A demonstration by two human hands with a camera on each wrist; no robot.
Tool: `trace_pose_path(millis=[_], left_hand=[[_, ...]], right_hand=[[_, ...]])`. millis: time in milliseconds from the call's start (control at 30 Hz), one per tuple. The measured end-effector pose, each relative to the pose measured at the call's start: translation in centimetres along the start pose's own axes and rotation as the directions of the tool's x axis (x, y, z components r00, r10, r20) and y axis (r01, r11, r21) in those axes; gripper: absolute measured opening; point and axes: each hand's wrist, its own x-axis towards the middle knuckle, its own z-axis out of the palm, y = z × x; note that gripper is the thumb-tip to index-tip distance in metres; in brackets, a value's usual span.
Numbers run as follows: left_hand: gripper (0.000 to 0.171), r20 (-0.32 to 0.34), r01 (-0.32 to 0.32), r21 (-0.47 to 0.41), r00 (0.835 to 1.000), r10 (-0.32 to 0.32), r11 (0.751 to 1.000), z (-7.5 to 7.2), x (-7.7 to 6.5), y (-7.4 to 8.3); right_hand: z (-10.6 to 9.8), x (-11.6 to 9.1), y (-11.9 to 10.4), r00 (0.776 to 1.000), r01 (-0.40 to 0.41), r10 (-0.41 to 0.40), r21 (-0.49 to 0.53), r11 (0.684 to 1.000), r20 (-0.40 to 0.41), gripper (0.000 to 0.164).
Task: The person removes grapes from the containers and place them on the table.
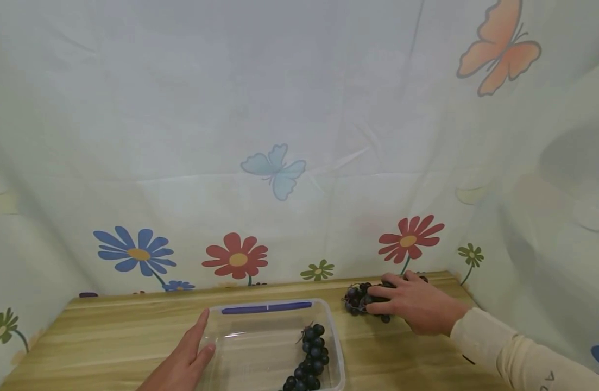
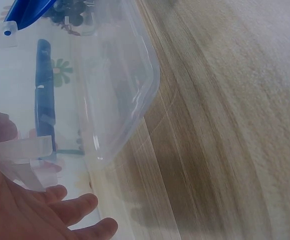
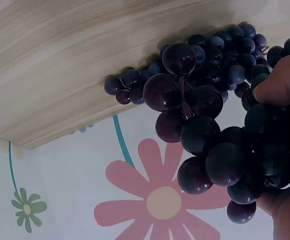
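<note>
A clear plastic box (image 1: 334, 342) with blue clip handles stands at the front of the table. Inside it, along the right side, lies a bunch of dark grapes (image 1: 313, 358). My left hand (image 1: 184, 358) is at the box's left edge, its fingers fairly straight and the thumb near the rim. In the left wrist view, those fingers (image 2: 87, 202) extend beside the clear wall. To the right of the box, my right hand (image 1: 411, 304) grips a bunch of dark grapes (image 3: 224, 162). Another dark bunch (image 3: 234, 55) lies on the table beyond it in the right wrist view.
The wood-grained table (image 1: 123, 336) ends at a white cloth backdrop (image 1: 182, 108) printed with flowers and butterflies. The cloth also hangs along both sides. Bare wood shows left of the box and between the box and my right forearm.
</note>
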Motion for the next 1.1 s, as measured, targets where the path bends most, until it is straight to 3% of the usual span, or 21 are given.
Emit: trace_pose_path(millis=[733,1100], left_hand=[[0.092,0.002,-0.005,0.015,1.000,0.005,1.000,-0.1,-0.1,0.0],[0.094,-0.006,-0.020,0.001,1.000,0.020,1.000,0.1,-0.1,-0.3]], right_hand=[[1.0,-0.2,0.1,0.999,0.009,-0.009,-0.018,1.000,-0.034,0.075],[1.2,-0.2,-0.2,1.000,-0.001,0.001,-0.005,1.000,0.006,0.075]])
